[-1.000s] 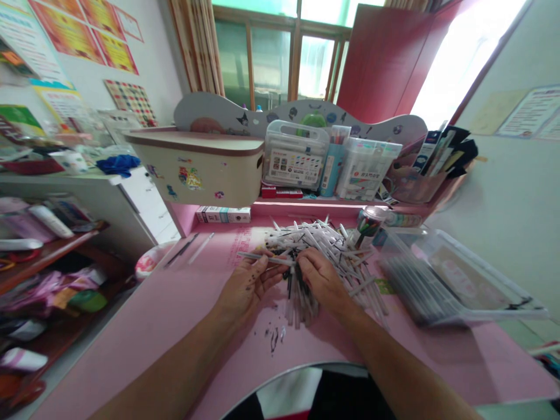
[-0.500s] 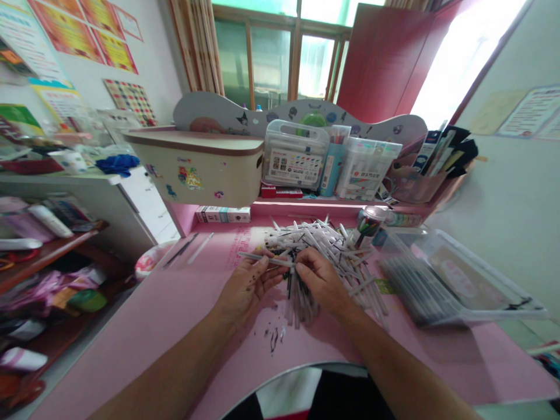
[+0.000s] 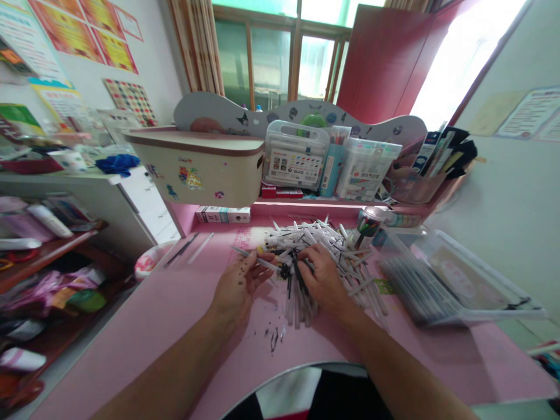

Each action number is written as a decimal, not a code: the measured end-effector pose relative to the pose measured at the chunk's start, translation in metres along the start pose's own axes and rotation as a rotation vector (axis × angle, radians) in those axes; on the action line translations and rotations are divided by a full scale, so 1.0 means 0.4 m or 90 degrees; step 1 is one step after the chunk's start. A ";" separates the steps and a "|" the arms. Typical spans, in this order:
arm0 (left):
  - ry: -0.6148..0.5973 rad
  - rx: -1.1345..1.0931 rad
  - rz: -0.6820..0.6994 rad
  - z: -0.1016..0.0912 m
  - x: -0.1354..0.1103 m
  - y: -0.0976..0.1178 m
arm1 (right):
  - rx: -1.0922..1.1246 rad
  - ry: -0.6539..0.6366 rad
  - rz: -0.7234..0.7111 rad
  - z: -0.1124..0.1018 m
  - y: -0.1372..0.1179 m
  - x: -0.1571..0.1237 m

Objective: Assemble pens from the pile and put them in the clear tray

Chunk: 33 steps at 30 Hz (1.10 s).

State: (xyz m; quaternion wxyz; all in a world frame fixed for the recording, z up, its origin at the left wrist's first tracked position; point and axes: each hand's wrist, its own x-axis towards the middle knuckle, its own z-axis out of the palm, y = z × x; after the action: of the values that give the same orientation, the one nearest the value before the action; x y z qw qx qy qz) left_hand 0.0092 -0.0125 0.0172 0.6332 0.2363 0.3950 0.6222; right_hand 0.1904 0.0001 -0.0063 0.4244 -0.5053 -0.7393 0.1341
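A heap of white pens [image 3: 321, 242] with black tips lies on the pink desk [image 3: 184, 315]. My left hand [image 3: 238, 286] pinches one white pen [image 3: 251, 258] that points up and to the left. My right hand [image 3: 324, 280] rests on the heap with its fingers curled down among the pens; I cannot see whether it holds one. Small black specks lie on the desk below my hands.
A clear plastic tray [image 3: 455, 280] with dark pens sits at the right. A cream lidded box [image 3: 201, 166], marker cases [image 3: 295, 154] and a small carton [image 3: 223, 214] stand at the back. Two loose pens [image 3: 188, 248] lie at the left. Shelves [image 3: 48, 251] stand further left.
My right hand has let go of the pen's end and moved up into the heap. My left hand has swung the pen slightly left and down.
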 end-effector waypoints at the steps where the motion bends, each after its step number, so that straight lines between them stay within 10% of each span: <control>1: 0.017 0.003 0.005 -0.001 0.001 0.000 | -0.078 -0.024 -0.013 0.003 -0.001 -0.002; 15: 0.017 0.097 -0.030 -0.012 0.004 -0.023 | -0.380 -0.126 -0.014 0.041 -0.017 0.005; 33: -0.052 0.156 -0.124 -0.011 -0.008 -0.033 | -0.185 -0.029 -0.060 0.025 -0.006 0.018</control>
State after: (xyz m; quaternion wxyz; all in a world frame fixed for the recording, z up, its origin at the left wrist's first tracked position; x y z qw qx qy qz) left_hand 0.0140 -0.0180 0.0051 0.6725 0.2976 0.4629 0.4949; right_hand 0.1803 0.0075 -0.0072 0.3357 -0.5227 -0.7834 0.0169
